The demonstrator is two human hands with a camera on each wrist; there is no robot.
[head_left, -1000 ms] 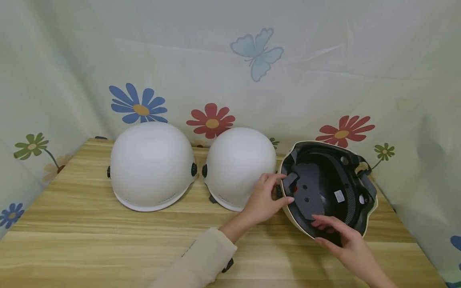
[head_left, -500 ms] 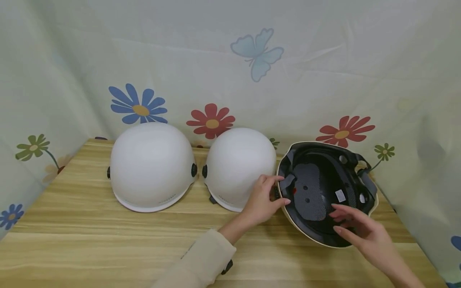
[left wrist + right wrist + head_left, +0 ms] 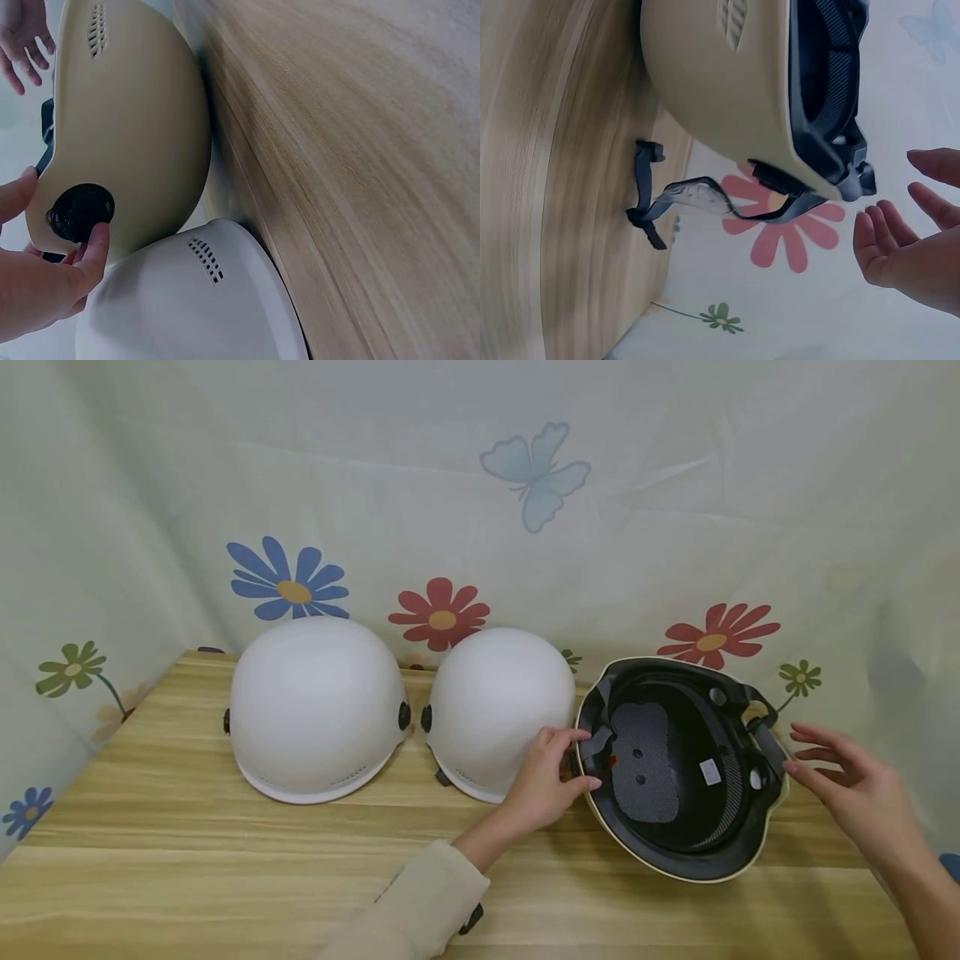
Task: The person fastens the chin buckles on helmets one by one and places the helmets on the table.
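Pinching with fingers of the left hand (image 3: 546, 783) at nine o'clock on the rim (image 3: 645, 850) of the cream helmet (image 3: 675, 768), lying hollow side up on the table (image 3: 225, 877), toward four o'clock in the head view. Holding right hand (image 3: 855, 785) fingers apart, just off three o'clock. Likely light and hard, soft inside, maybe slippery. Best held by both rim sides, not the strap (image 3: 784, 213).

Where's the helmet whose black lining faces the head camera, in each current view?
Head: helmet right of centre, opening toward the viewer.
Left wrist: helmet at upper left, seen from its beige outside.
Right wrist: helmet at upper centre, cut off by the top edge.
Shared landmark: wooden tabletop, at bottom, right and left respectively.
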